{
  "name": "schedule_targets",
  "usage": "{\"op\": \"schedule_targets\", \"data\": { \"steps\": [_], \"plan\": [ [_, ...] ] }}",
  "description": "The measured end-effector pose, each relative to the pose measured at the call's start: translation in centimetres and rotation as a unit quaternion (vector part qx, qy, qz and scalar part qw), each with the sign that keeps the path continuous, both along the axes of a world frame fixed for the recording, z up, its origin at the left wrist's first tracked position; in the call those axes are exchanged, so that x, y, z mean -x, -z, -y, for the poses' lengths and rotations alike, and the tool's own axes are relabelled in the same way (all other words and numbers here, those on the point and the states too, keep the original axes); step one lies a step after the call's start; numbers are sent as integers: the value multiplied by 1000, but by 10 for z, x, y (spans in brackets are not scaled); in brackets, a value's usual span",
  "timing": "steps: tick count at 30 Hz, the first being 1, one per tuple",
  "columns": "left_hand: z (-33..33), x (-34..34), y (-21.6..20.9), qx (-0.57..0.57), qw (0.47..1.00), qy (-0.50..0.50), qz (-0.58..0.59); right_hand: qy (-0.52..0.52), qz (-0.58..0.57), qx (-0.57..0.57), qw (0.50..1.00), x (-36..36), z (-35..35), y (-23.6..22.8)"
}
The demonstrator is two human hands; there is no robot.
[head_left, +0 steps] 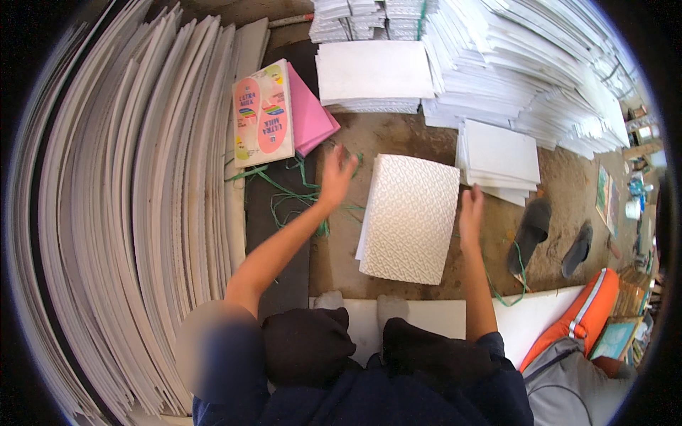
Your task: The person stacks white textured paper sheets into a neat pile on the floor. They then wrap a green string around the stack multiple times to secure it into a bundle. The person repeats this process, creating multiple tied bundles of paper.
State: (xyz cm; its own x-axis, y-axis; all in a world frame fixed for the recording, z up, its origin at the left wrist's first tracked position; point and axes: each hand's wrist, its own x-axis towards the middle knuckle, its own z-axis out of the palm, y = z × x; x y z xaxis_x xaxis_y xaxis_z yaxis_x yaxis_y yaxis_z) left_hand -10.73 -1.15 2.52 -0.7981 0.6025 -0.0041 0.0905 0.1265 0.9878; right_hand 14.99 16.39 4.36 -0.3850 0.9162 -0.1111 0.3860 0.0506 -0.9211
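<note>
Navy-blue cloth top (341, 401) is nearest, bottom centre of frame. Stack of off-white embossed rectangular sheets (410, 220) lies flat near frame centre, under-layer peeking out on its left. Left hand (337, 177) is empty, fingers spread, by the pink flat rectangular sheets (310, 113) and loose green plastic string (284, 195), upper left of centre. Right hand (470, 213) is unclenched beside the stack's right edge, can't tell if touching. I'd press both sides evenly, string clear, embossing undented

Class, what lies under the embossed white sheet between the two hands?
A plain white edge peeks out along the left of the embossed white sheet; the rest underneath is covered, so layers cannot be counted.
</note>
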Motion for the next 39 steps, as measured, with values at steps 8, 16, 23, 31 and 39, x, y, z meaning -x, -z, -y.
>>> {"op": "schedule_targets", "data": {
  "steps": [8,16,23,31,39],
  "plan": [
    [-58,164,-19,78,986,-112,100,-50,-77,24,995,55,-8,-29],
    [-80,129,-78,-110,948,-115,276,-93,-25,-70,993,60,0,-67],
    [-12,40,-121,-85,991,-71,-81,-154,-262,238,922,100,12,-117],
    [63,-9,-141,-67,834,293,-462,-184,-283,380,861,102,17,-160],
    [84,-45,-136,-114,944,258,-171,-158,-327,288,886,51,37,-147]
  ]
}}
